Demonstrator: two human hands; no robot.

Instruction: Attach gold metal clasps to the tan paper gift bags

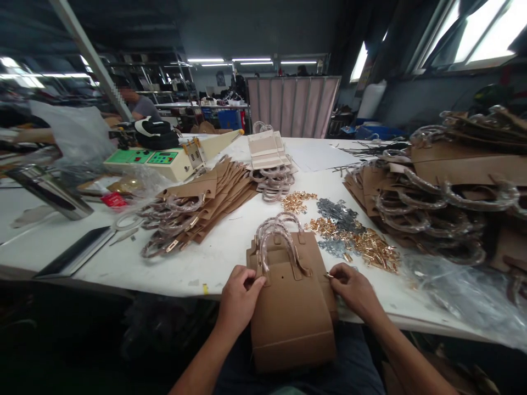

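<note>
A brown handbag panel (290, 323) hangs over the table's front edge toward my lap, its looped handles (267, 241) wrapped in clear plastic. A small dark hole shows below the handles. My left hand (241, 296) pinches the panel's left edge beside a handle base, thumb on top. At the right edge my right hand (349, 285) holds a small gold metal piece (328, 275) between thumb and fingertips. Just beyond that hand lie heaps of gold metal fittings (376, 249) and grey metal plates (337, 214).
Stacked brown bag pieces with wrapped handles lie left (206, 203) and right (453, 164). A machine with green panels (152, 159), a steel flask (49, 192) and a dark notebook (76, 252) are at left. Clear plastic (465, 296) covers the right front. Another person (142, 104) sits far left.
</note>
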